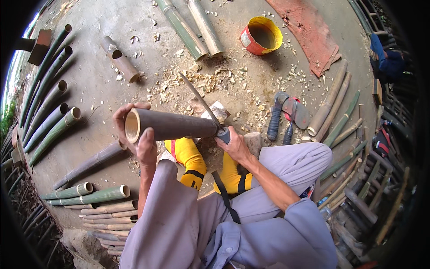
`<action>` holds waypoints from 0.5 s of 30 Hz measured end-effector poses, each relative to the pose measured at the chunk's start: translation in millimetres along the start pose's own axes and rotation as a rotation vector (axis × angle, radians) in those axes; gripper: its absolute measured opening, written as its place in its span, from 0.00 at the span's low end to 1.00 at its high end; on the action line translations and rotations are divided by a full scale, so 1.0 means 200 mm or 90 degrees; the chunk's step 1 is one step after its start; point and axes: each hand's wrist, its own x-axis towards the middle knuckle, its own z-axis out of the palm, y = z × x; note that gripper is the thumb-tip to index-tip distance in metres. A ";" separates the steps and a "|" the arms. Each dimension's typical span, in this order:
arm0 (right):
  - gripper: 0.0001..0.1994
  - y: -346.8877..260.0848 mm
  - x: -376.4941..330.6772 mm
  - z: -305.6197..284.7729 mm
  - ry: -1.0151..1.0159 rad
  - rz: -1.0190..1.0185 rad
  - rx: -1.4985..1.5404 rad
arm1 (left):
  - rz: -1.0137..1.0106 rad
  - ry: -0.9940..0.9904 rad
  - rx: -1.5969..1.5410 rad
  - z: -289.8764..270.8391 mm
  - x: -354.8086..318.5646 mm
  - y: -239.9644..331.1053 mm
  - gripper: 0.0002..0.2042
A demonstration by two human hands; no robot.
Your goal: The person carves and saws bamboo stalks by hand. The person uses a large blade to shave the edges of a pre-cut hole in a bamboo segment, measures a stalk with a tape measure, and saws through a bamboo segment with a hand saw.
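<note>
Your left hand (136,134) is closed around the open end of a dark bamboo tube (172,125), held level over your knees. Your right hand (234,144) grips a long knife (201,102) against its far end. Shavings (210,80), hand tools (286,117) and a yellow bucket (261,36) lie beyond on the ground (98,85).

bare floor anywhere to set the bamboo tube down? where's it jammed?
Bare concrete lies left of the bamboo tube held by the left hand, between the leaning green poles and the short notched piece. Another patch lies between the yellow bucket and the spare knives, lightly chipped. Crowded: the shavings beyond the right hand, the stacked poles lower left.
</note>
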 end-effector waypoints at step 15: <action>0.19 -0.19 -0.05 -0.02 0.245 -0.252 0.097 | 0.037 0.068 -0.059 -0.04 -0.04 0.01 0.26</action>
